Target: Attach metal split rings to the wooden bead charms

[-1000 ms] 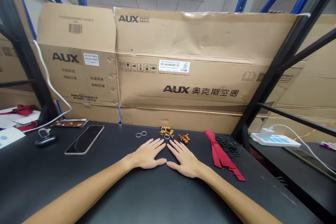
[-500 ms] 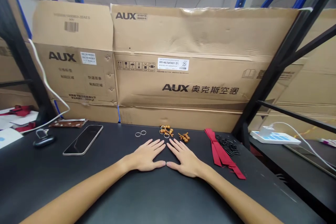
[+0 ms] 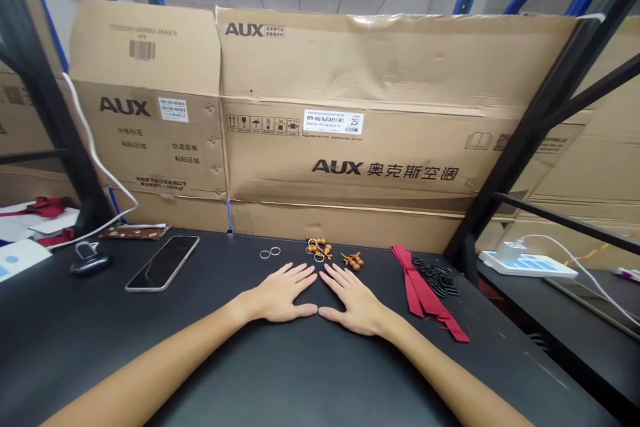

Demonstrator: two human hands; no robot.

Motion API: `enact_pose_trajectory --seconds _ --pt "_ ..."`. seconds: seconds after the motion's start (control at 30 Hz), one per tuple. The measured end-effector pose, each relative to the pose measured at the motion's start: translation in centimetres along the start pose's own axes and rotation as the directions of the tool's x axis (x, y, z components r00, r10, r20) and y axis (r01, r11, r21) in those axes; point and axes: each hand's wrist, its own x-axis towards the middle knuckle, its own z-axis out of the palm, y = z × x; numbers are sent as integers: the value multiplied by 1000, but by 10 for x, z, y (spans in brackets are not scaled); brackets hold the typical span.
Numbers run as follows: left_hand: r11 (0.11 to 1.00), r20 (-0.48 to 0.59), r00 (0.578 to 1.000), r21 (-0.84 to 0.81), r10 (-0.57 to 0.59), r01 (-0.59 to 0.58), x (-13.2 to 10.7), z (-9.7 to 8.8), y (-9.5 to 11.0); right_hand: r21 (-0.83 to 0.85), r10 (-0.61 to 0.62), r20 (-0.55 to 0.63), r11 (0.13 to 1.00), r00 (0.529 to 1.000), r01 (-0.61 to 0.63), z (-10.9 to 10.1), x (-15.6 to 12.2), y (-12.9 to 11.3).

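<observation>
My left hand (image 3: pixel 281 293) and my right hand (image 3: pixel 354 301) lie flat, palms down, on the black tabletop (image 3: pixel 280 373), fingers spread and thumbs nearly meeting. Neither holds anything. Just beyond the left fingertips are a pair of small metal rings (image 3: pixel 269 253). A cluster of golden gourd-shaped beads with rings (image 3: pixel 319 249) sits beyond the gap between my hands, and a smaller golden cluster (image 3: pixel 353 261) lies past the right fingertips. To the right of my right hand are a red ribbon (image 3: pixel 423 293) and a heap of small black loops (image 3: pixel 437 278).
A smartphone (image 3: pixel 163 263) lies on the left of the table, near a small black object with a metal loop (image 3: pixel 90 261) and a brown packet (image 3: pixel 135 232). Flattened AUX cardboard cartons (image 3: pixel 320 120) stand along the back edge, between black and blue shelf uprights.
The view sways slightly as my head moves. My hands and the objects on the table stay in the same places.
</observation>
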Motion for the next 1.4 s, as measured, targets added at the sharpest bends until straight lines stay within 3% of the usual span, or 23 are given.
enact_pose_trajectory --seconds 0.43,0.57,0.7,0.87,1.4 --pt "1000 32 999 11 -16 16 0 -2 4 -3 -2 -20 1000 1000 2 0 -1 -1" --pt "1000 37 999 0 -25 25 0 -4 4 -47 33 -174 998 984 -41 3 0 3" --pt "1000 28 999 -5 -24 24 -1 -3 3 -132 119 -384 974 916 -182 5 4 17" --pt "1000 13 1000 -5 -25 25 -1 -3 2 -156 213 -412 942 886 -299 5 6 31" --pt "1000 -4 1000 -16 -19 19 -1 -2 2 -46 86 -398 992 913 -114 4 3 19"
